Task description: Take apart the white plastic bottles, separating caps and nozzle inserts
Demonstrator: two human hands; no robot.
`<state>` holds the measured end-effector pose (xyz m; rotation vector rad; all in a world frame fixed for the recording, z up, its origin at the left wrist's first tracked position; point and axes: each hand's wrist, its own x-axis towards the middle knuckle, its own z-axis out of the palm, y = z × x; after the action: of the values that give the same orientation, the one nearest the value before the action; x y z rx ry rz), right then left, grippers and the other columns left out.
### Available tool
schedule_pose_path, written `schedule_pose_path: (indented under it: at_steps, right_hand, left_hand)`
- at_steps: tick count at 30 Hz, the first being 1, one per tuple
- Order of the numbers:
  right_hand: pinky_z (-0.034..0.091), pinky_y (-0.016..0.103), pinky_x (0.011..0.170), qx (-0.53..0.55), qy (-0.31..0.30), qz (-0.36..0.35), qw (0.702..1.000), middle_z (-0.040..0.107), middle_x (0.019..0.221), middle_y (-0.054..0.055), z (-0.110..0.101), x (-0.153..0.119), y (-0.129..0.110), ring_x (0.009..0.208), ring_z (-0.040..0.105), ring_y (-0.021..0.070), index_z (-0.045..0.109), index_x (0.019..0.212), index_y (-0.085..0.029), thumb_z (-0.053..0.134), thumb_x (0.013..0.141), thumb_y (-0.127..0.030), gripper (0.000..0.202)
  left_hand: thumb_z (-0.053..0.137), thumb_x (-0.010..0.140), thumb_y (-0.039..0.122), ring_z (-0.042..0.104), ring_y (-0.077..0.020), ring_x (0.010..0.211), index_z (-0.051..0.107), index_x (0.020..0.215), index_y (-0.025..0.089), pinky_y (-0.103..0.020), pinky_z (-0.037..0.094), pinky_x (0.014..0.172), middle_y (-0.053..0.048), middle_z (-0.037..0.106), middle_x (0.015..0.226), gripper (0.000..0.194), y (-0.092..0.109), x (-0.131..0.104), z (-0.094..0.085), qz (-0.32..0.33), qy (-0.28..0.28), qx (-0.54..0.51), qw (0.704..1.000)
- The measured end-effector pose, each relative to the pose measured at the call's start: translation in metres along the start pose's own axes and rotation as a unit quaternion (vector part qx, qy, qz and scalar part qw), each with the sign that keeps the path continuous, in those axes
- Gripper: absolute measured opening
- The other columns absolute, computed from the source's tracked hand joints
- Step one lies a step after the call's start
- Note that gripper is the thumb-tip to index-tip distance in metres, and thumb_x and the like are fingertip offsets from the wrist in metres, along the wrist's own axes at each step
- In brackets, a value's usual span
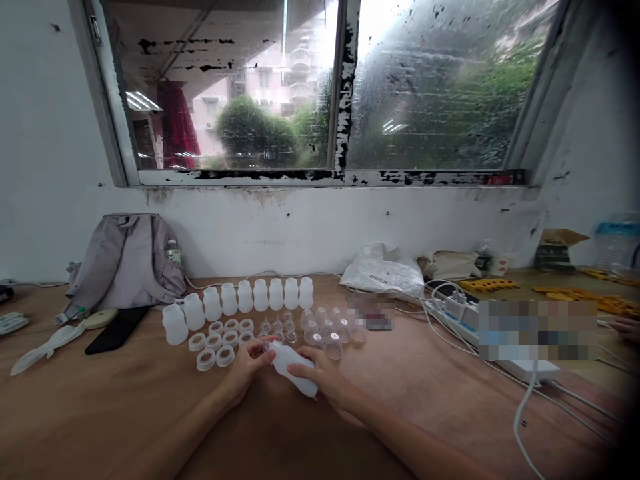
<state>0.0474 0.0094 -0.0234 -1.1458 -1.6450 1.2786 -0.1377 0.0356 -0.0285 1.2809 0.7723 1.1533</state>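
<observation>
A frosted white baby bottle (296, 373) is tilted above the table, its mouth pointing up and left. My right hand (325, 377) is closed around the bottle's body. At the mouth end, my left hand (253, 363) pinches a small clear piece (267, 345), seemingly a nipple, partly covered by the fingers. Behind my hands stand several white bottles (245, 296) in a row. In front of them lie several white collar rings (214, 341), several clear silicone nipples (278, 325) and several clear dome caps (327, 335).
To the left are a grey backpack (125, 260), a black phone (117, 330) and a roll of tape (101, 319). On the right are a silvery plastic bag (383, 270), a white power strip (530, 370) with cables and orange pieces (487, 285). Another person's hand (627, 328) shows at the right edge.
</observation>
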Motion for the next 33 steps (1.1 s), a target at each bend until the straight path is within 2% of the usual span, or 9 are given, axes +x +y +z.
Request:
schedule_pose_path:
  at_steps: [3,7,10,12,16,20,25,29,33]
  right_hand:
    - [0.036,0.016,0.035,0.021,-0.006,-0.030,0.999,0.057,0.073,0.000,0.008,-0.003,-0.001,0.053,0.052,0.0103,0.053,0.097,-0.022,0.048,0.077,-0.045,0.031]
    - [0.047,0.021,0.056,-0.027,0.022,-0.124,0.992,0.057,0.082,0.001,0.015,-0.003,-0.003,0.071,0.056,0.0119,0.047,0.107,-0.025,0.030,0.088,-0.039,0.030]
    - [0.046,0.025,0.070,-0.165,0.019,-0.200,0.966,0.056,0.086,0.002,0.005,-0.001,-0.005,0.079,0.055,0.0127,0.054,0.092,-0.022,0.027,0.089,-0.035,0.030]
    - [0.044,0.027,0.072,-0.285,0.063,-0.231,0.928,0.054,0.084,0.003,-0.008,0.003,-0.006,0.076,0.054,0.0133,0.056,0.076,-0.020,0.030,0.088,-0.035,0.032]
    - [0.043,0.027,0.062,-0.423,0.216,-0.176,0.862,0.055,0.082,0.004,-0.037,0.011,-0.005,0.069,0.055,0.0153,0.057,0.080,-0.019,0.040,0.084,-0.034,0.023]
    - [0.041,0.028,0.057,-0.501,0.236,-0.113,0.825,0.058,0.088,0.007,-0.049,0.015,0.001,0.072,0.058,0.0196,0.057,0.087,-0.020,0.049,0.078,-0.032,0.017]
    - [0.042,0.029,0.059,-0.451,0.180,-0.112,0.867,0.058,0.082,0.005,-0.052,0.018,0.003,0.069,0.058,0.0182,0.057,0.078,-0.019,0.055,0.073,-0.030,0.012]
    - [0.044,0.027,0.055,-0.207,0.205,-0.168,0.942,0.058,0.079,0.003,-0.055,0.024,-0.002,0.064,0.056,0.0143,0.051,0.082,-0.018,0.049,0.076,-0.040,0.022]
    - [0.044,0.024,0.048,0.005,0.216,-0.199,0.956,0.056,0.075,0.003,-0.053,0.024,-0.009,0.064,0.056,0.0142,0.047,0.085,-0.018,0.050,0.076,-0.045,0.028]
  left_hand:
    - [0.068,0.063,0.038,0.054,-0.0207,0.093,0.057,0.104,0.016,-0.030,0.041,0.081,-0.008,0.062,0.097,0.048,-0.001,0.001,0.005,0.023,0.004,-0.037,0.999]
    - [0.066,0.064,0.040,0.053,-0.0220,0.096,0.058,0.100,0.015,-0.032,0.040,0.085,-0.010,0.060,0.102,0.045,-0.002,-0.002,0.016,0.017,-0.039,-0.068,0.997]
    - [0.063,0.068,0.036,0.054,-0.0216,0.093,0.058,0.097,0.014,-0.031,0.041,0.082,-0.009,0.061,0.098,0.037,-0.002,-0.005,0.019,0.005,-0.018,-0.081,0.997]
    - [0.062,0.070,0.036,0.055,-0.0208,0.091,0.057,0.097,0.015,-0.030,0.042,0.079,-0.008,0.061,0.097,0.035,0.000,-0.006,0.018,0.004,0.007,-0.110,0.994]
    - [0.056,0.073,0.041,0.058,-0.0173,0.080,0.055,0.099,0.018,-0.027,0.044,0.069,-0.006,0.060,0.093,0.035,0.002,-0.005,0.013,-0.042,0.024,-0.133,0.990]
    - [0.059,0.070,0.044,0.057,-0.0152,0.075,0.054,0.100,0.018,-0.025,0.043,0.066,-0.005,0.060,0.092,0.039,0.000,-0.004,0.012,-0.060,0.009,-0.100,0.993]
    - [0.059,0.070,0.045,0.056,-0.0142,0.073,0.054,0.101,0.018,-0.022,0.040,0.061,-0.005,0.061,0.089,0.042,0.000,-0.004,0.010,-0.046,-0.009,-0.046,0.998]
    - [0.058,0.070,0.045,0.055,-0.0164,0.078,0.059,0.097,0.016,-0.022,0.040,0.062,-0.006,0.062,0.090,0.040,0.004,-0.005,0.009,-0.037,-0.040,0.020,0.998]
    - [0.060,0.068,0.043,0.056,-0.0186,0.083,0.058,0.100,0.017,-0.023,0.041,0.065,-0.006,0.063,0.093,0.041,0.006,-0.004,0.008,-0.015,-0.024,0.050,0.998]
